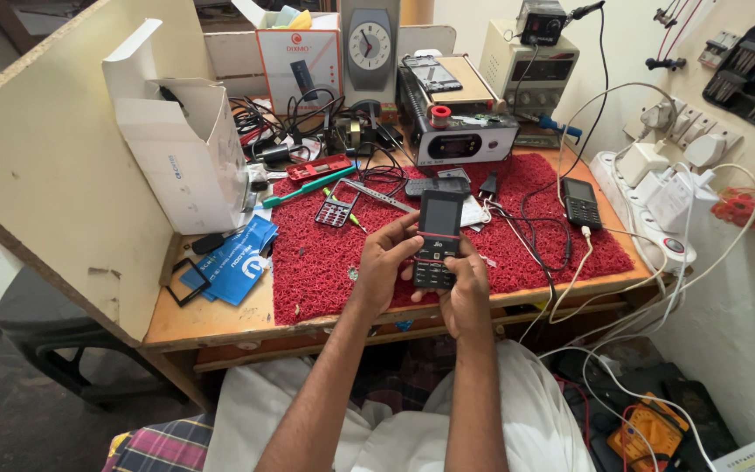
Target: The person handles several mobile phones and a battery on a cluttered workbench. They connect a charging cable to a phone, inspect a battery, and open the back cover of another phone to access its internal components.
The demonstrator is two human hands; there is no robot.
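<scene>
A black keypad phone with a red band (438, 229) is held upright over the red mat (325, 262), gripped by both hands. My left hand (386, 260) wraps its left side, thumb on the front. My right hand (465, 288) holds its lower right edge from below. A loose red keypad frame (335, 211) lies on the mat to the left, beside metal tweezers (377, 196) and a green-handled tool (306, 187). A second black phone (581, 202) lies on the mat's right side.
An open white box (181, 144) and blue packet (236, 260) sit at left. Tangled cables, a clock (370, 45), a grey heating unit (456, 131) and a power supply (530, 65) crowd the back. A power strip (648, 214) with chargers runs along the right wall.
</scene>
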